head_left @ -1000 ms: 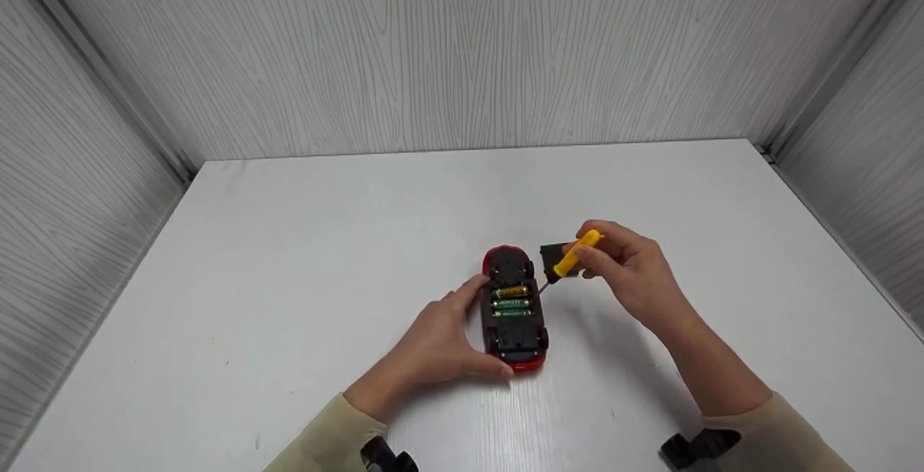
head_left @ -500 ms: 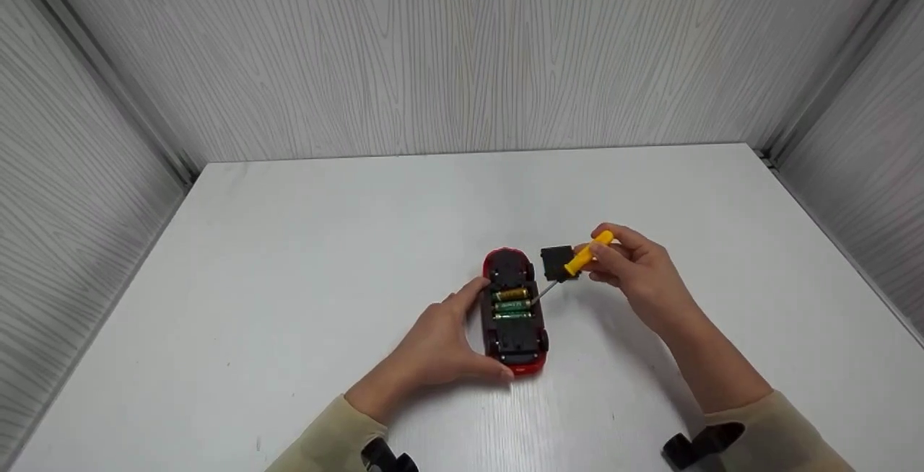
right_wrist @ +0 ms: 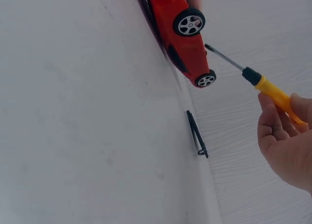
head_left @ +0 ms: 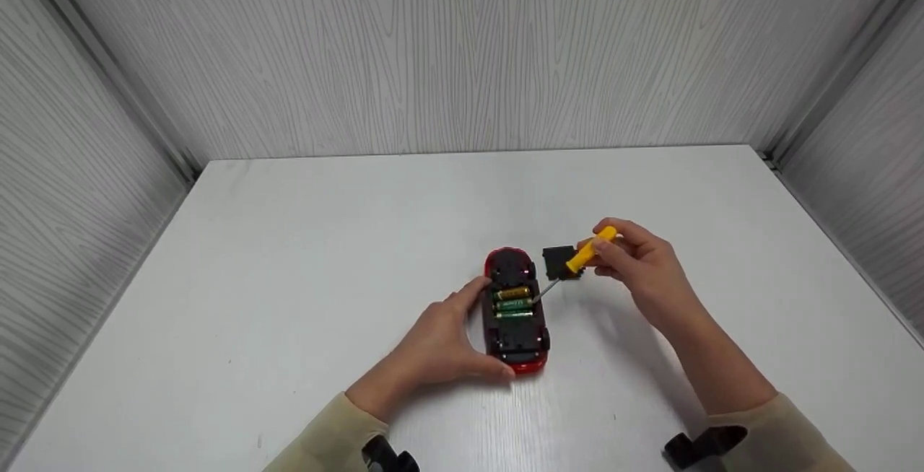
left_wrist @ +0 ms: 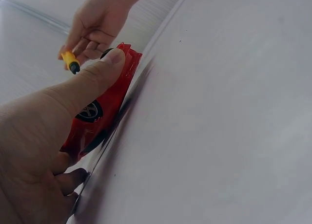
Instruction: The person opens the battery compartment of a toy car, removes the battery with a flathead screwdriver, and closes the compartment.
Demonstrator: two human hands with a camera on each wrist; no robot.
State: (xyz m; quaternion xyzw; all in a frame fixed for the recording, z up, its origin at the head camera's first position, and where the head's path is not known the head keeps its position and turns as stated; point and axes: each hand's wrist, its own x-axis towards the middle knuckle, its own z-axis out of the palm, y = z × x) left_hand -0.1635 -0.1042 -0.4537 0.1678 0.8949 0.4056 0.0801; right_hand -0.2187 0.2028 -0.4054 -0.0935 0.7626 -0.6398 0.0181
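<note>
A red toy car (head_left: 518, 338) lies wheels up on the white table, its black underside showing an uncovered battery compartment. Inside are three batteries (head_left: 514, 304), one gold-coloured and two green. My left hand (head_left: 437, 342) grips the car from the left, thumb at its near end and fingertips along its left side. In my right hand (head_left: 642, 266) I hold a screwdriver (head_left: 592, 248) by its yellow handle, pinched between thumb and fingers. Its metal shaft slants down left, the tip at the compartment's right edge beside the middle battery. The right wrist view shows the screwdriver's tip (right_wrist: 208, 47) close to the car's underside.
A black battery cover (head_left: 558, 261) lies on the table just right of the car's far end, partly overlapped by the screwdriver and right fingers. Pale wood-grain panels (head_left: 462, 53) enclose the table at the back and both sides.
My right hand has shifted a little to the right, laying the screwdriver's handle over further, while its tip stays at the compartment edge. More of the cover shows. The left hand keeps its grip.
</note>
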